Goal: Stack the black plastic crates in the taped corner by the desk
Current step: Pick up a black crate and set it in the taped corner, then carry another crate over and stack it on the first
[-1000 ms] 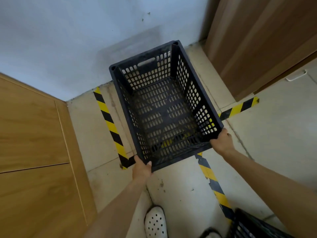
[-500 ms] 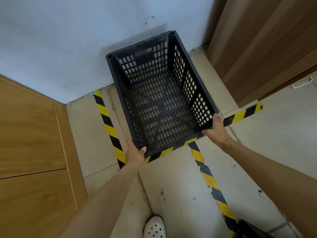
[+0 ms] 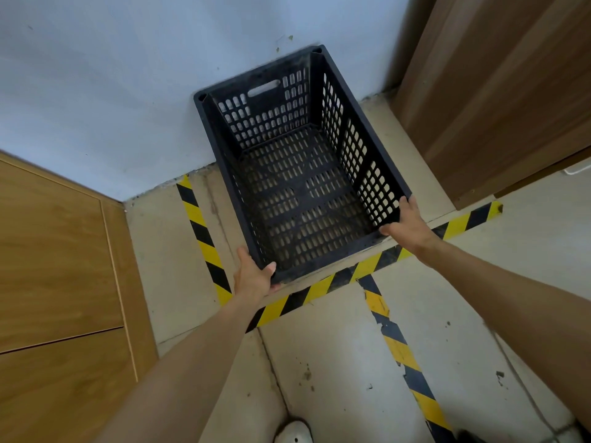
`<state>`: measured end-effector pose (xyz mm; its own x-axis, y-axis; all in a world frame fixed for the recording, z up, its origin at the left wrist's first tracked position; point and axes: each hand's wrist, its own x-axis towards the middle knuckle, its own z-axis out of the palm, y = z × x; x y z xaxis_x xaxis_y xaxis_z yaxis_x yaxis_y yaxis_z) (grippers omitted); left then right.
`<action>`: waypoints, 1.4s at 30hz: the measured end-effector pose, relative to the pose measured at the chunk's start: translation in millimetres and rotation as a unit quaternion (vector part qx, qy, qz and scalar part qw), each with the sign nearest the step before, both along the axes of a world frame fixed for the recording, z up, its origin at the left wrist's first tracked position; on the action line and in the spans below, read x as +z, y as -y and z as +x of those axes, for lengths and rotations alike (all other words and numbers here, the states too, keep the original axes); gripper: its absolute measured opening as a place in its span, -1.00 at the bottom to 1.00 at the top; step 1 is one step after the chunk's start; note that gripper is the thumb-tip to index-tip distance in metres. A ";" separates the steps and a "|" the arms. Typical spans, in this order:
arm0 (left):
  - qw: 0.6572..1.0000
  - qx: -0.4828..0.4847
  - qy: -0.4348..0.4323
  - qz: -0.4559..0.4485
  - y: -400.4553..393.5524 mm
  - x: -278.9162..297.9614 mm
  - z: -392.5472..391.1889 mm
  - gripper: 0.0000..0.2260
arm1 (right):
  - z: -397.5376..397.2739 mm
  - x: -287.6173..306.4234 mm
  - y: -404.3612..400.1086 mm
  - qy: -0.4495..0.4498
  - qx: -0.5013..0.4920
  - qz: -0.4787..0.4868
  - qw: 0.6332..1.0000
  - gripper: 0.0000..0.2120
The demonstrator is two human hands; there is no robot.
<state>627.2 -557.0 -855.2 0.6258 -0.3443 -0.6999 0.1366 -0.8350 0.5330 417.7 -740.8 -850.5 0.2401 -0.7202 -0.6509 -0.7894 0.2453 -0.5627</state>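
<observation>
Wooden cabinet (image 3: 54,266) at far left. Yellow-black tape (image 3: 204,231) runs along the floor (image 3: 326,362) from the wall (image 3: 112,91), meeting a cross strip under the crate's near edge. Left hand (image 3: 254,278) grips the crate (image 3: 297,174) at its near-left corner, thumb over the rim, fingers underneath. Black slotted crate sits inside the taped corner, far end against the wall, empty, upright; whether it rests fully on the floor, can't tell. Right hand (image 3: 407,223) clasps the near-right corner, fingers on the outer wall. Brown wooden panel (image 3: 499,100) stands right of the crate. White shoe (image 3: 294,433) at bottom edge.
</observation>
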 end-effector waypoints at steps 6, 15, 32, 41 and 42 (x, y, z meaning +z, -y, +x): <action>1.000 0.007 -0.015 -0.004 -2.5 -6.1 3.1 -0.54 | -3.0 -2.1 1.3 -0.003 0.003 0.022 1.000 -0.14; 0.983 -0.100 0.131 0.080 -7.9 3.3 -1.3 -0.27 | -21.5 13.1 -3.4 0.039 0.050 0.053 0.997 -0.22; 0.852 -0.483 0.190 -0.071 68.8 180.9 -113.9 -0.66 | -95.6 175.3 -67.5 0.034 0.035 0.000 0.999 -0.71; 0.751 -0.632 0.180 -0.070 80.1 280.9 -239.2 -0.58 | -235.0 249.5 -95.9 0.007 0.015 0.012 1.000 -0.70; 0.741 -0.644 0.178 -0.074 82.7 289.3 -255.2 -0.59 | -253.0 256.2 -98.8 0.012 -0.002 0.012 1.000 -0.70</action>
<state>372.0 -639.7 -565.9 -0.1512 -0.8725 -0.4646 -0.8934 -0.0805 0.4420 164.7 -642.0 -594.3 0.2528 -0.7055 -0.6620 -0.7751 0.2618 -0.5750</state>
